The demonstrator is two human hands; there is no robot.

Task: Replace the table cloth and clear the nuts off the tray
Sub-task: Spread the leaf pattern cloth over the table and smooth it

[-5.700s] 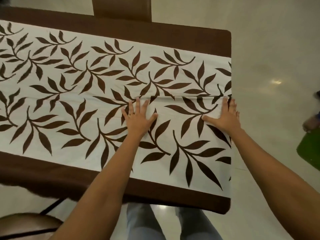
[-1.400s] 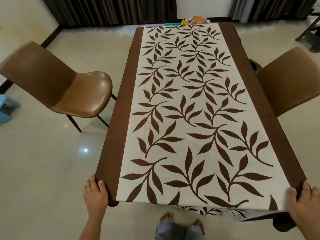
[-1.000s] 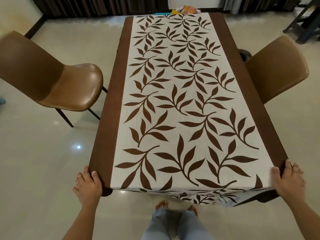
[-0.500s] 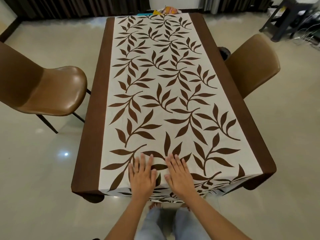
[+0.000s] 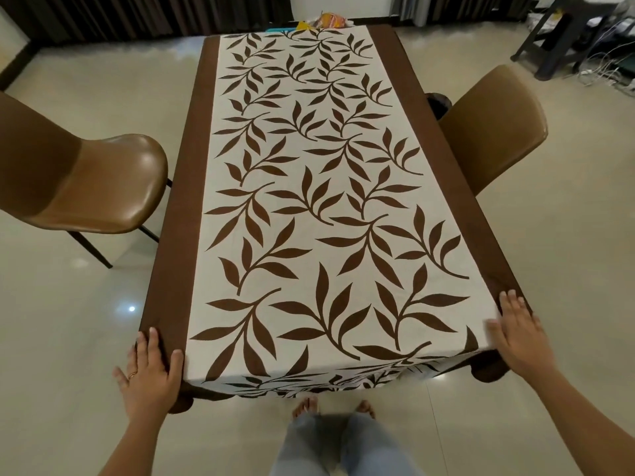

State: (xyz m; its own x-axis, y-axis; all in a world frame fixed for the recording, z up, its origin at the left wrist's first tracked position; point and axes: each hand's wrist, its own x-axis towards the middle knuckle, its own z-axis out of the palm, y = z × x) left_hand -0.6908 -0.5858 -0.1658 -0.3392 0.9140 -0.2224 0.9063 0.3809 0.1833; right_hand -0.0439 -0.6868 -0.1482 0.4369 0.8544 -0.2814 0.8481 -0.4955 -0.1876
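A white table cloth (image 5: 319, 201) with brown leaf print and brown side bands lies flat over the whole long table. Its near end hangs over the edge in front of me. My left hand (image 5: 149, 376) rests on the near left corner, on the brown band, fingers spread. On the near right corner my right hand (image 5: 519, 331) lies flat with its fingers apart. Neither hand holds anything. Orange and yellow packets with a teal item (image 5: 321, 22) show just past the far end. I see no tray or nuts.
A brown chair (image 5: 103, 187) stands left of the table, another brown chair (image 5: 498, 125) at the right. A dark stool (image 5: 563, 36) and cables (image 5: 598, 73) are at the far right. Dark curtains line the far wall. My feet are below the near edge.
Half a second ago both hands lay side by side at the middle of the near end. They have slid apart to the two near corners.
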